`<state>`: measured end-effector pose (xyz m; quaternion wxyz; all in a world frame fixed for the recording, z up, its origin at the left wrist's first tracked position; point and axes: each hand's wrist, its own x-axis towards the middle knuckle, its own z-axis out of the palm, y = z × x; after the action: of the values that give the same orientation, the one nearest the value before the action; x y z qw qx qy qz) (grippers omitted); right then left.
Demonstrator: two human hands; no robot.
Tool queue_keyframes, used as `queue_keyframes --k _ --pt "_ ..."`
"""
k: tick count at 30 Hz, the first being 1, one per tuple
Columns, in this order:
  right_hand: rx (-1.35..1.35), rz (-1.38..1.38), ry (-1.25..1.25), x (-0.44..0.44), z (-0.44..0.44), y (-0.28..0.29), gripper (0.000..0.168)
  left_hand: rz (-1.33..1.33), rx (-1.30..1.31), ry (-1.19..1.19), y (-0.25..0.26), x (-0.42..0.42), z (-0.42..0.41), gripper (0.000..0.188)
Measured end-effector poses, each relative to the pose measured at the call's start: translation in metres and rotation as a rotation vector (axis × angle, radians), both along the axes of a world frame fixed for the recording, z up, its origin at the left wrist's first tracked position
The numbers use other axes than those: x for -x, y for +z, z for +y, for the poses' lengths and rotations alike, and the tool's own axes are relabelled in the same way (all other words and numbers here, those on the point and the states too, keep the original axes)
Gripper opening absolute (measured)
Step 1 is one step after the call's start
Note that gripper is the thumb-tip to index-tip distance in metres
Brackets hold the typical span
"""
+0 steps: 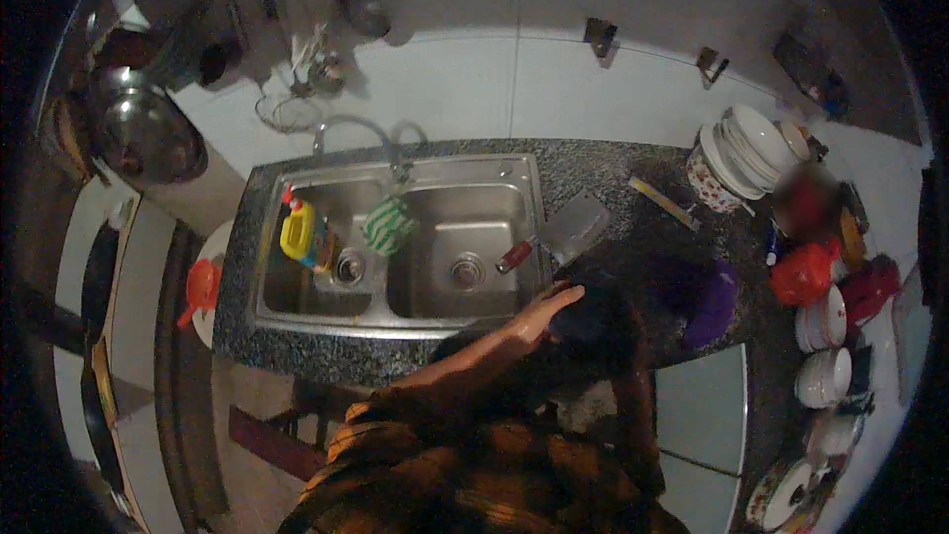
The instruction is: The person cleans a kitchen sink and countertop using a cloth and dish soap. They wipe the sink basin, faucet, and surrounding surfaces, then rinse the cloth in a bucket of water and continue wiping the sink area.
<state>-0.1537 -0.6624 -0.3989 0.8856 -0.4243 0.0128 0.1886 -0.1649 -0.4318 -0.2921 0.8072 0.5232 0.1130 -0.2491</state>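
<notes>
My left hand (545,319) reaches to the counter's front edge, right of the sink. Its thumb lies along a dark object (597,319), and the fingers appear to grip its side; what that object is stays unclear in the shadow. My right forearm (632,386) comes up on the other side of it, with the right hand lost in the dark. Just beyond the left hand, a cleaver (578,226) rests on the counter, its red handle jutting over the right basin. A purple bag or cloth (715,304) lies farther right.
The double steel sink (400,320) holds a yellow detergent bottle (298,235) in its left basin. A green-and-white striped cloth (391,225) drapes over the divider, near the faucet (352,121). Stacked plates (752,144), a red plastic bag (804,272) and bowls (823,378) line the right side.
</notes>
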Motion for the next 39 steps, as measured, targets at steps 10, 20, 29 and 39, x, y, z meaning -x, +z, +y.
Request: queue_keyframes --k 10,20,29,39 --pt "0.613 -0.714 0.308 -0.045 0.077 0.041 0.055 -0.548 -0.12 0.306 -0.022 0.024 0.046 0.063" --pt "0.001 -0.345 0.219 -0.098 0.238 0.149 0.05 -0.326 -0.058 0.562 -0.043 0.049 0.19 0.029" --pt "1.032 -0.743 0.018 -0.292 0.396 -0.002 0.057 -0.155 -0.416 0.765 -0.065 0.113 0.357 0.016" --pt "1.261 -1.202 0.296 -0.285 0.465 -0.017 0.05 -0.112 -0.398 0.705 -0.133 0.069 0.396 0.02"
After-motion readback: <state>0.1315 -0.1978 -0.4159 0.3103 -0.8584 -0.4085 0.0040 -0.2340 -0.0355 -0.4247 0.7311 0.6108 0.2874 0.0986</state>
